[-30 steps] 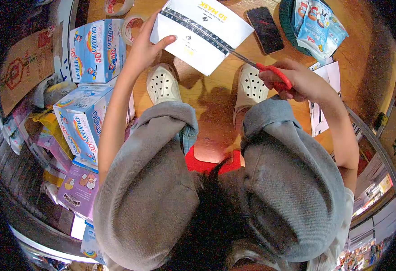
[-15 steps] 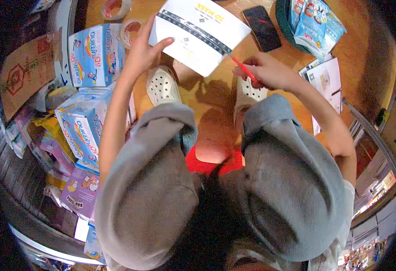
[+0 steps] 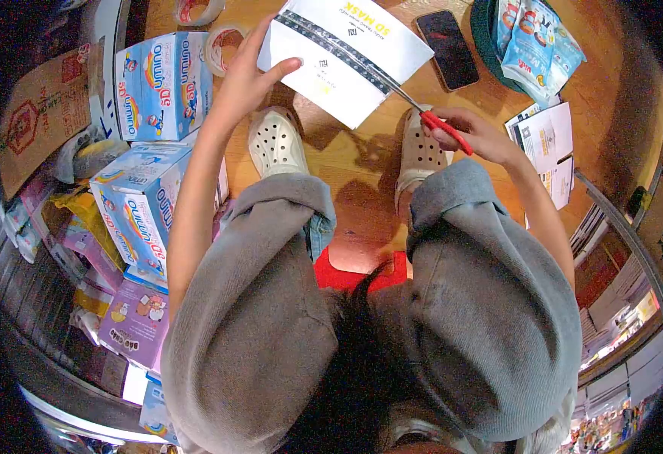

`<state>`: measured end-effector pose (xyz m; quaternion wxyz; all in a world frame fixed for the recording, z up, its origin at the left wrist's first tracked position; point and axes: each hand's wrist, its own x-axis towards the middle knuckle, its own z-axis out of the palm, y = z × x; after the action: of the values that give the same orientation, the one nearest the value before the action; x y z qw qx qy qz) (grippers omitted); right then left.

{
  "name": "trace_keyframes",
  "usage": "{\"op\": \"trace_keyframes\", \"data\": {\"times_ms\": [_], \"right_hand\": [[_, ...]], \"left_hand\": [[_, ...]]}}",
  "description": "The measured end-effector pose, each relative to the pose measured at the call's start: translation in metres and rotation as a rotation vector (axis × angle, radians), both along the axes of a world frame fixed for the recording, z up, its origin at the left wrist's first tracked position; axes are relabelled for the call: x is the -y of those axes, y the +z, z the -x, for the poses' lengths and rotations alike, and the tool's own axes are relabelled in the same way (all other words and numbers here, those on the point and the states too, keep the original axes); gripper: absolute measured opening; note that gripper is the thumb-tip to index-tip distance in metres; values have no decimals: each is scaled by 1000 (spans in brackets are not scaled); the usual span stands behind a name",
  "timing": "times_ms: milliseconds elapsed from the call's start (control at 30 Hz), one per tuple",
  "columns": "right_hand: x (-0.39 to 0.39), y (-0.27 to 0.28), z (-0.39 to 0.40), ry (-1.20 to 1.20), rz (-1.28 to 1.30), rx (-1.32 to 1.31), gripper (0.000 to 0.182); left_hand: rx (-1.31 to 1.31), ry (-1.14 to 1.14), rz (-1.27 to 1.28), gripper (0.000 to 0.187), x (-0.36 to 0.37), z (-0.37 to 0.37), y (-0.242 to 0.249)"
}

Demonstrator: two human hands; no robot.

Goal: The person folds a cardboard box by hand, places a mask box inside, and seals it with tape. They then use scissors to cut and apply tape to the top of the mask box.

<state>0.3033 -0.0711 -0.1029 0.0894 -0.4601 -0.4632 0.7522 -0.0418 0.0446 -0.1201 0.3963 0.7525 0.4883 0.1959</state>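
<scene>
My left hand (image 3: 259, 72) grips the left edge of a white printed sheet (image 3: 324, 79), its thumb lying on top. The sheet carries yellow "5D MASK" lettering and a dark patterned band across it. In my right hand (image 3: 468, 136) is a pair of scissors (image 3: 446, 132) with red handles. Their metal blades reach up and left to the sheet's right edge, at the end of the dark band. The blades lie close together along that band; how far they have cut is hard to tell.
Blue-and-white Umino boxes (image 3: 161, 87) and a purple box (image 3: 133, 321) are stacked at left. Tape rolls (image 3: 222, 51) lie beyond my left hand. At right are a black phone (image 3: 448, 49), blue packets (image 3: 532, 49) in a dark green container, and more printed sheets (image 3: 547, 144).
My right hand has shifted right and slightly down, turning so the scissors' blades now show along the band. The sheet has moved slightly right.
</scene>
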Motion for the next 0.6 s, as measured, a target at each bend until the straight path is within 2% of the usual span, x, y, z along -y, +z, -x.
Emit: {"op": "trace_keyframes", "data": {"times_ms": [67, 167, 267, 367, 467, 533, 600], "right_hand": [[-2, -9, 5, -10, 11, -35, 42], [-9, -9, 15, -44, -140, -84, 42], [-14, -10, 18, -22, -87, -4, 43], [-13, -14, 19, -38, -193, 34, 44], [-17, -14, 22, -7, -121, 53, 42], [-16, -15, 24, -28, -147, 49, 40], [-14, -15, 26, -41, -176, 55, 38]], "left_hand": [[-5, -5, -14, 78, 0, 1, -3], [-23, -6, -54, 79, 0, 2, -8], [-28, 0, -47, 79, 0, 1, -5], [8, -16, -32, 75, 0, 1, -5], [38, -21, -9, 74, 0, 2, -5], [55, -2, 69, 76, 1, 1, -1], [-1, 10, 31, 76, 1, 2, -3]]}}
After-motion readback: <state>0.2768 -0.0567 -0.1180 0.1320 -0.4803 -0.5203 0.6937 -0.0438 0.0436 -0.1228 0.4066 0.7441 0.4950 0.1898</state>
